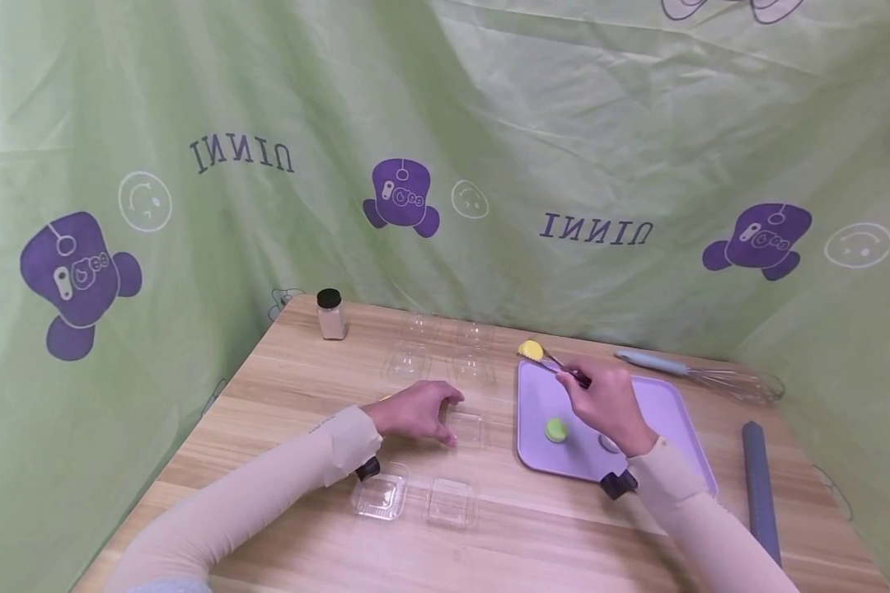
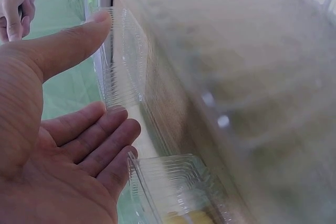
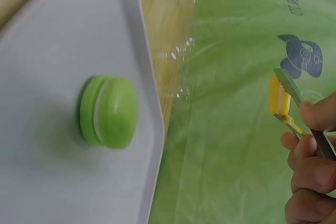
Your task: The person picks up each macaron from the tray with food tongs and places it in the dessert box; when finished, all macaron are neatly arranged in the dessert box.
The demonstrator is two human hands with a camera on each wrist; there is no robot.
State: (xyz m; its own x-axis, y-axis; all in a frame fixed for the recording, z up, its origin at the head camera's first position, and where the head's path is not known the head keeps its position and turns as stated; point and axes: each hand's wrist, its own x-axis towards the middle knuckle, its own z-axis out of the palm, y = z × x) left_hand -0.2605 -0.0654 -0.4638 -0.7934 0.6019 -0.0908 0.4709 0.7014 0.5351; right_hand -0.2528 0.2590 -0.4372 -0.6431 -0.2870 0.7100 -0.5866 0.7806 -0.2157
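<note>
My right hand grips a pair of tongs, raised above the far left corner of the purple tray. Pinched in the tongs' tips is a yellow macaron. On the tray sits a green macaron, and a pale round piece shows partly behind my right wrist. My left hand spreads thumb and fingers at the left side of a clear plastic box, thumb tip right at its rim. By its little finger, another clear box has something yellow inside.
Two clear boxes lie nearer me, and several clear domed pieces stand farther back. A black-lidded jar is at the back left. Right of the tray are a whisk and a grey-blue roll. Green cloth hangs behind the table.
</note>
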